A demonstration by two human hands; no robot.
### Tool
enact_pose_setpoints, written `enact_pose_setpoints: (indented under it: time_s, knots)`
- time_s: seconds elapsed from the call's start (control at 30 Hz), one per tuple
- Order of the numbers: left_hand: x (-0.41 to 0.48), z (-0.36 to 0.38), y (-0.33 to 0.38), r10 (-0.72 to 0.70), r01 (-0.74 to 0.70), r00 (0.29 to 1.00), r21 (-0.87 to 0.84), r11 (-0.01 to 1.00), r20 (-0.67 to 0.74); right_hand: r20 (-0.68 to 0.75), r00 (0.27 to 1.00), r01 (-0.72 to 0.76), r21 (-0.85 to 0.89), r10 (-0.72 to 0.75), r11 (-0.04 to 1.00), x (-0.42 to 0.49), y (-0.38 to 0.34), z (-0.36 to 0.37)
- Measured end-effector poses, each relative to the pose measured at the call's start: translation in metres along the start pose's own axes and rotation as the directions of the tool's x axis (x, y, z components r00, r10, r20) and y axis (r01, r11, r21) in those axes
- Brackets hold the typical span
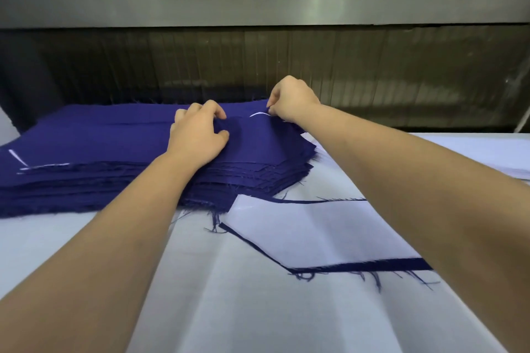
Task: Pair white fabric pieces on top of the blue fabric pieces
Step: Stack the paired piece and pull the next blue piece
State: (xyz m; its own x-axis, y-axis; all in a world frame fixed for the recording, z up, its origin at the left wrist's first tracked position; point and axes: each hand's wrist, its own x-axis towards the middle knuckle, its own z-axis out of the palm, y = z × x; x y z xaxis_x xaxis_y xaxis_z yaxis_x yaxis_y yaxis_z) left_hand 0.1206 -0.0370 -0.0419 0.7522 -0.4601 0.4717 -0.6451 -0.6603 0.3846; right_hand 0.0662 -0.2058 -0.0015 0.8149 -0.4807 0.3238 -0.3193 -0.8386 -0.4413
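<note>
A thick stack of dark blue fabric pieces (94, 149) lies on the left and middle of the white table. My left hand (198, 135) rests on the stack's right part and pinches the top blue piece (258, 140) between thumb and fingers. My right hand (291, 99) pinches the far edge of that same top piece, where a sliver of white shows. Nearer to me, a white fabric piece (321, 229) lies on top of a blue piece (361, 265), whose blue edges show around it.
The white table cover (229, 309) stretches toward me. A metal machine housing (258, 3) with a dark slatted opening runs along the far side, right behind the stack. More white sheets (513, 172) lie at the right edge.
</note>
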Motion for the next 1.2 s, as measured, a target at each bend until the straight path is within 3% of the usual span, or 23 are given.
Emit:
enact_pose_setpoints:
  time_s: [0.1, 0.23, 0.33, 0.57, 0.83, 1.0, 1.2]
  knots:
    - [0.0, 0.0, 0.0, 0.006, -0.006, 1.0, 0.028, 1.0, 0.014, 0.032, 0.998, 0.045, -0.007, -0.044, 0.999, 0.002, 0.0, -0.006]
    - [-0.001, 0.002, 0.0, 0.008, -0.008, 1.0, 0.023, 1.0, 0.014, -0.009, 0.976, 0.202, -0.319, -0.217, 0.926, 0.004, -0.003, -0.001]
    - [-0.003, 0.003, 0.0, 0.027, -0.027, 1.0, 0.012, 1.0, 0.015, -0.081, 0.958, 0.223, -0.391, -0.275, 0.893, 0.007, -0.005, 0.0]
    - [-0.002, 0.002, 0.0, 0.013, -0.013, 1.0, 0.007, 1.0, 0.003, -0.182, 0.968, 0.134, -0.203, -0.172, 0.97, 0.014, -0.014, -0.004]
    - [0.001, 0.003, -0.001, -0.106, 0.11, 0.994, 0.109, 0.988, -0.039, -0.181, 0.933, 0.335, 0.133, -0.31, 0.933, 0.004, 0.012, -0.007]
    - [-0.002, 0.002, 0.003, -0.054, 0.062, 0.996, 0.129, 0.99, -0.065, -0.194, 0.951, 0.291, 0.313, -0.239, 0.904, -0.01, 0.038, -0.005]
    - [-0.008, 0.002, 0.021, 0.058, -0.058, 0.994, 0.01, 0.998, -0.09, -0.232, 0.957, 0.261, 0.418, -0.175, 0.87, -0.039, 0.066, -0.026]
